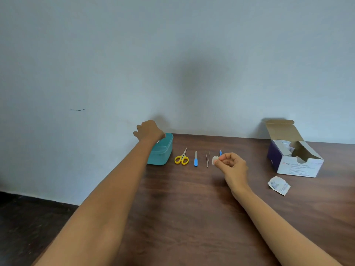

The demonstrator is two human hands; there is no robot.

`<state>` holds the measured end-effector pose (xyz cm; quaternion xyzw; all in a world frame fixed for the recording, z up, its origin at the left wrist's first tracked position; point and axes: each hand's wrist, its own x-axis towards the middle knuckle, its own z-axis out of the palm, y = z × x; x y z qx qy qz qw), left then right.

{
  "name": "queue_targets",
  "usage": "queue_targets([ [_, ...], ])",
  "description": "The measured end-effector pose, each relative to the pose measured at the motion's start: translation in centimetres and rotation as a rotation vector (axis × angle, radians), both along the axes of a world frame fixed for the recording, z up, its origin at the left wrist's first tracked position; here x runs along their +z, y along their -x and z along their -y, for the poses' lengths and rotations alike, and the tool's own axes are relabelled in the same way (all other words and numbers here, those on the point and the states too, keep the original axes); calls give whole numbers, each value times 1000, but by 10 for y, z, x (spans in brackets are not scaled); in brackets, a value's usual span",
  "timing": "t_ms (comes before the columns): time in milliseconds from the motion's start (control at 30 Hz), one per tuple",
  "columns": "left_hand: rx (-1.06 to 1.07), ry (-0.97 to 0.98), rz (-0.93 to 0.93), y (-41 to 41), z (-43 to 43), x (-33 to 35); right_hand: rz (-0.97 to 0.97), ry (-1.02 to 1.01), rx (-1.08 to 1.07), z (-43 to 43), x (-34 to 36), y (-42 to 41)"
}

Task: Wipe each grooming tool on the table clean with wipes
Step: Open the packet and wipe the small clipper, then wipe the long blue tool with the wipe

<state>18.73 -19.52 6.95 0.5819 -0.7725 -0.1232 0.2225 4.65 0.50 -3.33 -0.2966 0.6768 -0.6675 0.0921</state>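
Observation:
On the dark wooden table (pixel 182 198), yellow-handled scissors (pixel 181 159), a blue-handled nail file (pixel 195 159) and thin metal tweezers (pixel 207 159) lie in a row. A small blue-tipped tool (pixel 220 152) shows just behind my right hand (pixel 232 166). That hand pinches a small white wipe (pixel 215 160) between thumb and fingers, a little above the table and right of the tweezers. My left hand (pixel 148 130) hovers over the far left corner of a teal plastic container (pixel 163 156). Its fingers curl downward, and what they hold, if anything, is hidden.
An open box of alcohol swabs (pixel 295 164) stands at the right near the wall. A torn swab wrapper (pixel 279 185) lies in front of it. The table's left edge runs just beside the teal container, with dark floor (pixel 28 217) below.

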Motion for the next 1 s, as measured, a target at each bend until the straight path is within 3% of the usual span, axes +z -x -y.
queue_targets([
  [267, -6, 13, 326, 27, 18, -15, 9, 14, 27, 4, -3, 1],
  [767, -10, 55, 389, 38, 28, -34, 31, 4, 42, 7, -5, 5],
  [900, -15, 57, 344, 38, 24, -25, 140, 71, 17, 3, -1, 5],
  [1000, -41, 165, 268, 45, 17, -6, 299, 194, -26, 0, 3, 8],
])
